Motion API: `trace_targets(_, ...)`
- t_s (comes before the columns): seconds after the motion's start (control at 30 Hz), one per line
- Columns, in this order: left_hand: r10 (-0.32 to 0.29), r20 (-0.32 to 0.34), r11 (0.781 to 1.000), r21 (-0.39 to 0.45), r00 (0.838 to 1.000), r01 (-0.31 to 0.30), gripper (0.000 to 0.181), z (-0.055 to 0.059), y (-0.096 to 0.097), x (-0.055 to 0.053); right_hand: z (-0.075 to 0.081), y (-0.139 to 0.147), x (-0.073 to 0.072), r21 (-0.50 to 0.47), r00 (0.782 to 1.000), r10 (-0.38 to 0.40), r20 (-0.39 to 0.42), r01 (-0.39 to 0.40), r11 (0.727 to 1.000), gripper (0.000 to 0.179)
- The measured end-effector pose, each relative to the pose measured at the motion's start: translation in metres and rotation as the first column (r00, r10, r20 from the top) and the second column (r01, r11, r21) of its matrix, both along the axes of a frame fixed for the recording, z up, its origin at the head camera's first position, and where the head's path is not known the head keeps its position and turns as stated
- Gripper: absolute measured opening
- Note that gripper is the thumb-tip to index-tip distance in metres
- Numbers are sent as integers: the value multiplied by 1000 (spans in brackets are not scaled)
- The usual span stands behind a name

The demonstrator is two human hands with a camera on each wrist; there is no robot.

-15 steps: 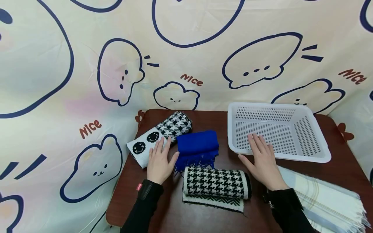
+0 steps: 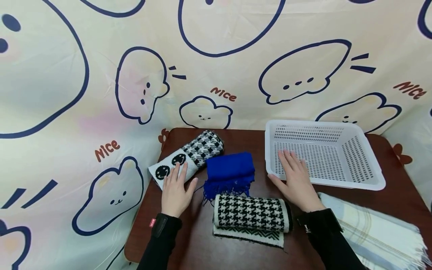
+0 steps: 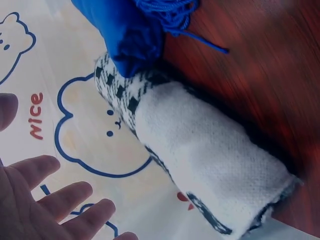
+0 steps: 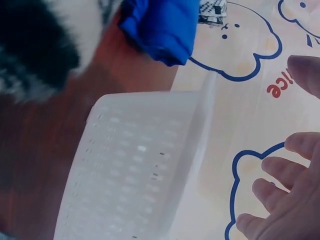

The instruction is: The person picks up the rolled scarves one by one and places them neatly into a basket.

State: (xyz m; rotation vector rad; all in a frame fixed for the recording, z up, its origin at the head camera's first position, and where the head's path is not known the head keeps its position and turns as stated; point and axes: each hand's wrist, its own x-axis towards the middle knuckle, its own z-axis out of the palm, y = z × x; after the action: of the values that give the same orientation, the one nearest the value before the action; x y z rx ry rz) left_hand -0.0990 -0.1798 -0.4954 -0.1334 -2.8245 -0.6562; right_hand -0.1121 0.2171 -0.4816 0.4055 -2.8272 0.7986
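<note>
My left hand (image 2: 176, 197), fingers straight and holding nothing, hovers by the near edge of a rolled black-and-white scarf (image 2: 199, 150) with smiley faces. In the left wrist view a gap shows between those fingers and the scarf (image 3: 195, 145). To its right lies a folded blue scarf (image 2: 230, 167) with a fringe. My right hand (image 2: 298, 185) is also empty, its fingers extended over the near left rim of a white perforated basket (image 2: 337, 182). The right wrist view shows this hand (image 4: 287, 187) apart from the basket wall (image 4: 120, 170).
A rolled houndstooth scarf (image 2: 251, 213) lies at the front middle of the brown table (image 2: 199, 247). At the right, a pale plaid scarf (image 2: 378, 232) with fringed ends lies in front of the basket. Behind the table hangs a cartoon-printed cloth (image 2: 249, 86).
Both hands have shifted a little to the left, the left one also slightly nearer to me. The scarves and basket stay where they were; the head view has moved very slightly.
</note>
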Motion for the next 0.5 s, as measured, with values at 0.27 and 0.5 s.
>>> trace_targets(0.27, 37, 27, 999, 11, 999, -38, 71, 2, -12, 2, 4, -12, -10, 15, 999, 41, -25, -41, 999, 84)
trace_targets(0.5, 65, 61, 998, 9, 996, -65, 72, 3, -23, 5, 4, -20, -15, 19, 998, 67, -12, -67, 998, 81)
